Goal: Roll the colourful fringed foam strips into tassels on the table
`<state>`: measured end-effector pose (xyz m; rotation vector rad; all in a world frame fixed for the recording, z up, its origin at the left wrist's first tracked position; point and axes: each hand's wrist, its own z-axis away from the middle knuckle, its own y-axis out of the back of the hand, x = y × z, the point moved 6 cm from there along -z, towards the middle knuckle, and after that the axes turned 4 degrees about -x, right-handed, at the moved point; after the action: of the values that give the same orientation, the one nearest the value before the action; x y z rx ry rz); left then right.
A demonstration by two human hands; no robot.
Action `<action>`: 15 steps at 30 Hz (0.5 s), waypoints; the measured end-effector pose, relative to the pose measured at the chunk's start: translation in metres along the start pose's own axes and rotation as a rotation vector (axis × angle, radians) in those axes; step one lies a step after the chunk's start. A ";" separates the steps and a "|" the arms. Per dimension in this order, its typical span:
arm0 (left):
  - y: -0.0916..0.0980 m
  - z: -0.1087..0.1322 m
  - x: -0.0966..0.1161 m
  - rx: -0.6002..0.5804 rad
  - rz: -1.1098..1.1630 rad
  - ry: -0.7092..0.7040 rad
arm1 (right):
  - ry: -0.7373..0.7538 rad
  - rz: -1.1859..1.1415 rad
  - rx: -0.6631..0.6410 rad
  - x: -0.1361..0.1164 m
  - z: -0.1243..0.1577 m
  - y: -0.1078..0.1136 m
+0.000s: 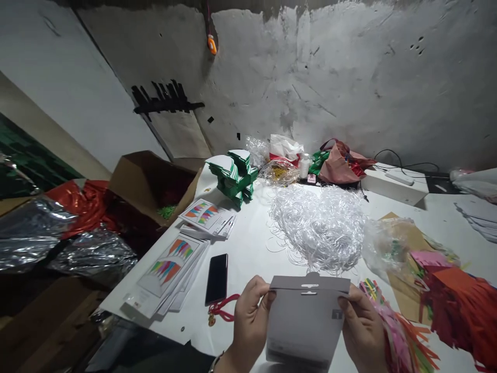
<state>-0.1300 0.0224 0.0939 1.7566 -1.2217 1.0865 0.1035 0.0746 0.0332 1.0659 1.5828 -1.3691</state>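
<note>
Close to the front edge of the table, a pale grey packaging card [301, 329] is stretched between both hands. Its top strip looks folded over, with a hang tab and slots in the middle. My left hand [250, 321] pinches the upper left corner between thumb and fingers. At the upper right corner, my right hand [362, 326] grips the same card with its thumb in front. A small dark square mark shows near the right side. Colourful paper tassels [396, 331] lie just beside my right hand.
Printed cards [171, 269] are stacked at left, beside a phone [216, 278] with a red strap. Green-and-white cut pieces [235, 176] stand behind. A heap of white string [318, 225] fills the middle. Red tassels [462, 311] lie right; an open cardboard box [151, 181] stands left.
</note>
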 end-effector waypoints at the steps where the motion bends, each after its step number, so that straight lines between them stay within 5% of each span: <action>1: 0.000 0.000 -0.001 0.008 0.009 0.011 | 0.008 0.008 -0.003 0.000 0.000 0.000; 11: 0.007 0.003 -0.022 0.070 0.061 0.124 | 0.120 0.170 -0.169 -0.010 -0.004 -0.010; 15: 0.020 0.016 -0.060 0.139 0.096 0.369 | 0.238 0.267 -0.152 -0.027 -0.004 -0.015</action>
<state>-0.1572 0.0230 0.0347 1.5190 -1.0287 1.5057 0.0987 0.0745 0.0638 1.3291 1.6149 -0.9575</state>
